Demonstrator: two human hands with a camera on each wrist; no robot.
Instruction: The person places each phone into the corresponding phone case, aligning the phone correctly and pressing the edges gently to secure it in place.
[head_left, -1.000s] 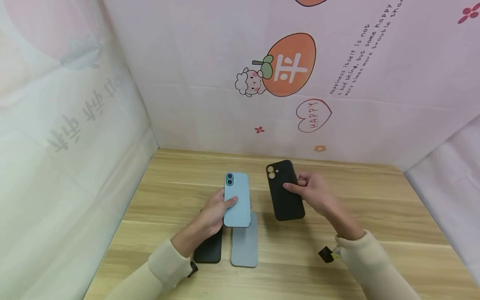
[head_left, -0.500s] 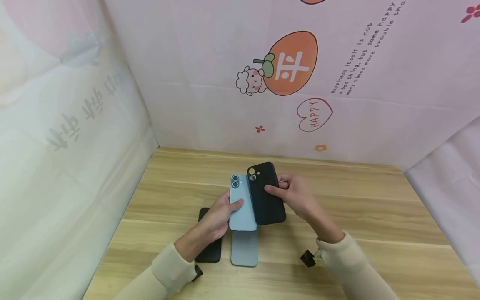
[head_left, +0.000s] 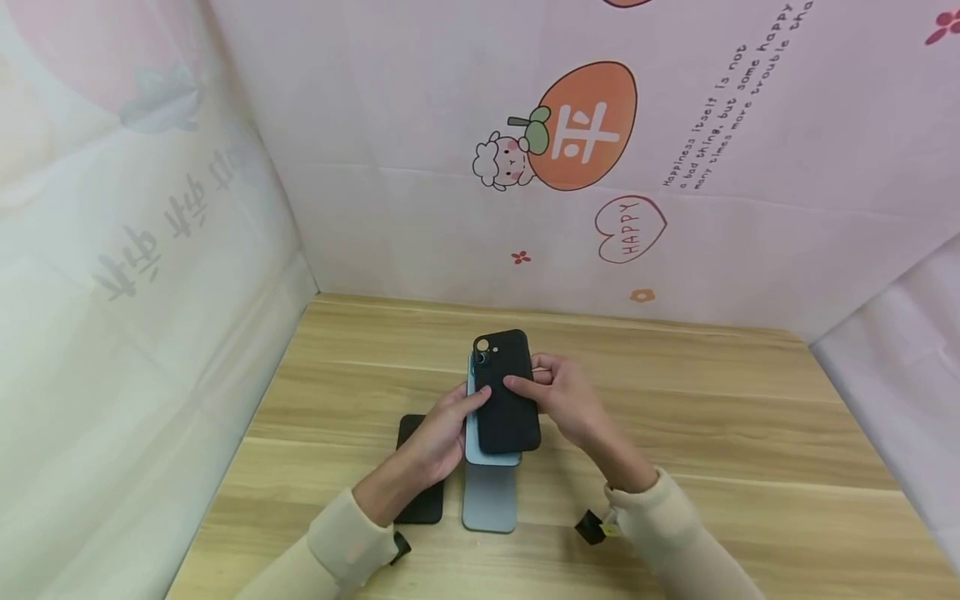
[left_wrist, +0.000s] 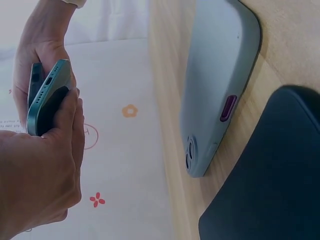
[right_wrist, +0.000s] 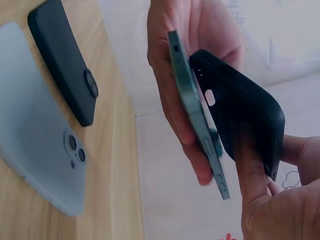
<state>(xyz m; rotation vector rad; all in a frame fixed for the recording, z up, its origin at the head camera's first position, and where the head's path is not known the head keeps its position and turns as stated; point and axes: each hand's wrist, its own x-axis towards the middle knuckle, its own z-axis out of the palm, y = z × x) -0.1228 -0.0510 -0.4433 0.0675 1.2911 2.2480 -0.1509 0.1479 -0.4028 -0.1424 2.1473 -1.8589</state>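
My left hand (head_left: pixel 438 437) grips a light blue phone (head_left: pixel 472 446) by its left side, above the table. Across the phone's back lies a black phone case (head_left: pixel 512 417), pinched at its right edge by my right hand (head_left: pixel 568 404). My left thumb reaches over onto the case's left edge. One phone camera lens shows through the lower cutout; the case sits offset up and to the right. In the right wrist view, phone (right_wrist: pixel 190 95) and case (right_wrist: pixel 255 107) stand at an angle with a gap between them, and a right finger is inside the case.
Below the hands, a grey-blue phone or phone case (head_left: pixel 489 504) lies on the wooden table (head_left: pixel 720 417). Left of it lies a black one (head_left: pixel 422 504), partly hidden by my left forearm. Printed cloth (head_left: pixel 420 233) hangs behind the table and along both sides.
My right hand has brought the black case leftward, from apart from the phone to over its back. My left hand has shifted slightly right, its thumb now on the case's edge.
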